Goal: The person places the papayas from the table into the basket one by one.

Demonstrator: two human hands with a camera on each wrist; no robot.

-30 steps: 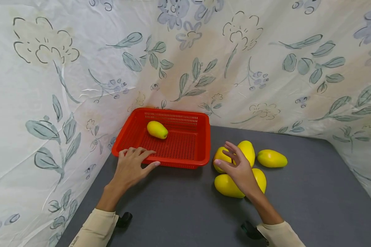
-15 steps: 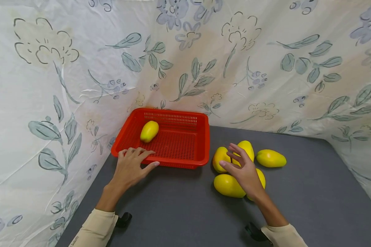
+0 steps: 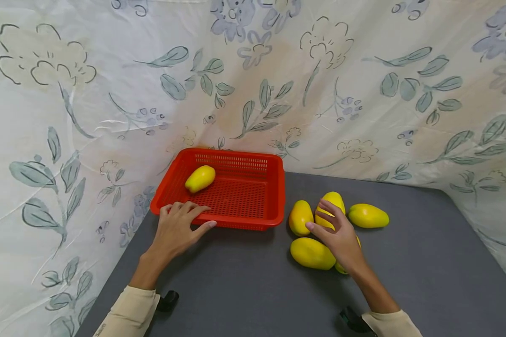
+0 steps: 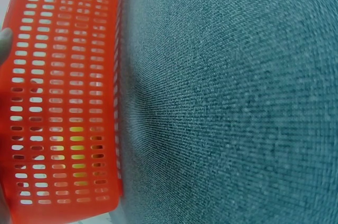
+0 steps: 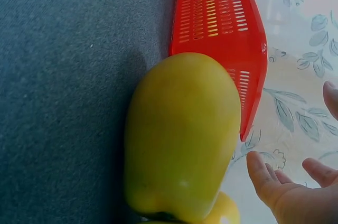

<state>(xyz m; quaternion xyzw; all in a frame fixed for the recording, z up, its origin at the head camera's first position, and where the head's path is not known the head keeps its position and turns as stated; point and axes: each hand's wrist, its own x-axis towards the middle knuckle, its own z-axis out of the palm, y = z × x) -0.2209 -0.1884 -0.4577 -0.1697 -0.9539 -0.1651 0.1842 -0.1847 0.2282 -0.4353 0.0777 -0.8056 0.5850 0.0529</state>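
A red plastic basket [image 3: 253, 223] with slotted walls stands at the back left of the table. One yellow mango [image 3: 200, 179] lies inside it, toward the left. My left hand [image 3: 178, 229] rests on the basket's near rim, fingers loosely bent over it and thumb along the outside. My right hand [image 3: 339, 236] hovers above a group of mangoes, its fingers spread and holding nothing. Around it are a near mango [image 3: 312, 253], a left mango [image 3: 300, 218] and a back mango [image 3: 331, 206]. Another mango [image 3: 341, 268] is mostly hidden under the hand.
A separate mango [image 3: 368, 216] lies right of the group. The dark grey table [image 3: 244, 285] meets a floral cloth [image 3: 253, 93] behind it and at both sides. In the right wrist view, a large greenish-yellow mango [image 5: 182, 134] stands before the basket.
The mango in the basket has rolled left and turned. My right hand has drifted slightly right and down, away from the basket. My left hand has stayed on the rim.
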